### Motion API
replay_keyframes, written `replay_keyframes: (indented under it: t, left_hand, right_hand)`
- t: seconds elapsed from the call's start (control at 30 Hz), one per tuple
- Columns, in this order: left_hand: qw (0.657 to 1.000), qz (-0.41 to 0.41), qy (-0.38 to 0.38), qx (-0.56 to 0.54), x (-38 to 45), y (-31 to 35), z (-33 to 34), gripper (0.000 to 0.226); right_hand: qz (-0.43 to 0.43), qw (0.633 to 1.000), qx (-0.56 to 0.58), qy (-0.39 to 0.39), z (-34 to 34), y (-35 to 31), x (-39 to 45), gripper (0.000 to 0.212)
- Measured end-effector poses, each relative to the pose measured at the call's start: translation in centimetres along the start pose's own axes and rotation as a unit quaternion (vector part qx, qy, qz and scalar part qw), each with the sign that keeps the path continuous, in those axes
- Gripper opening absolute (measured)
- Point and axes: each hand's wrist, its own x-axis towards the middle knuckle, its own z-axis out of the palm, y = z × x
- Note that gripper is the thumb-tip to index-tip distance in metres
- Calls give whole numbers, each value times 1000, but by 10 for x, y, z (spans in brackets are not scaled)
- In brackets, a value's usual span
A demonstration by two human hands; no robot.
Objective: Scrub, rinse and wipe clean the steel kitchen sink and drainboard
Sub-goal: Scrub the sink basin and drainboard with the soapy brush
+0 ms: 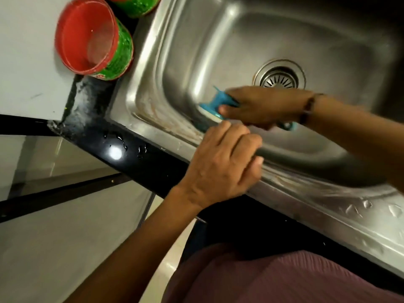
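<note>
Head view, only one I've got: my right hand (260,106) is wrapped around the blue scrub brush (215,110), fingers curled over its back, bristle face pushed into the near-left corner of the steel sink (196,51) where the wall curves up to the rim. Brush looks like light, stiff plastic, probably slick when wet, so gripping over the top of the body seems the right hold; its loop end (288,126) pokes out under my wrist. Beaded bracelet (307,109) on that wrist. Forearm comes in from the right, running across the basin just in front of the drain strainer (279,78). My left hand (220,165) rests on the front rim, fingers curled over the edge into the basin and gripping it, thumb tip showing on the inner side; looks like bracing. Sink itself is fixed, rigid and smooth, with whitish-brown residue streaks along the near rim (168,121) and more film and droplets on the flat steel to the right (349,204), likely the drainboard. So I judge the scrub stage is underway, rinse and wipe not done. Red-and-green tub (94,38) stands just beside the sink's left edge, a second one behind it. Water drops on the black counter edge (131,147).
</note>
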Motion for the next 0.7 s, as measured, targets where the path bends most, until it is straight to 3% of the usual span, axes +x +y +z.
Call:
replay_keyframes:
  t: [0.03,0.13,0.23,0.3,0.43,0.53,0.63,0.7]
  left_hand:
    - [1000,-6,0,10,-2,-5,-3,15]
    - [999,-11,9,38,-7,-19,-7,12]
    - [999,-22,24,43,-11,-28,-8,14]
    - [999,-23,24,43,-11,-28,-5,15]
    - [997,-39,20,56,-10,-27,-2,16]
    - [997,-56,24,49,-10,-29,-1,22]
    - [997,-62,20,47,-10,-30,-1,30]
    - [997,-61,13,47,-11,-30,-1,22]
  right_hand:
    - [-1,1000,-11,22,-3,-4,10,20]
    - [3,1000,3,-15,0,23,-12,23]
    - [98,992,10,-83,9,72,-63,40]
    - [105,993,-21,-51,8,88,-66,44]
    - [39,998,47,4,9,24,13,26]
    - [22,991,120,57,13,-13,56,33]
    - [42,994,97,-5,12,16,23,20]
    - [93,989,88,-77,4,39,-14,19]
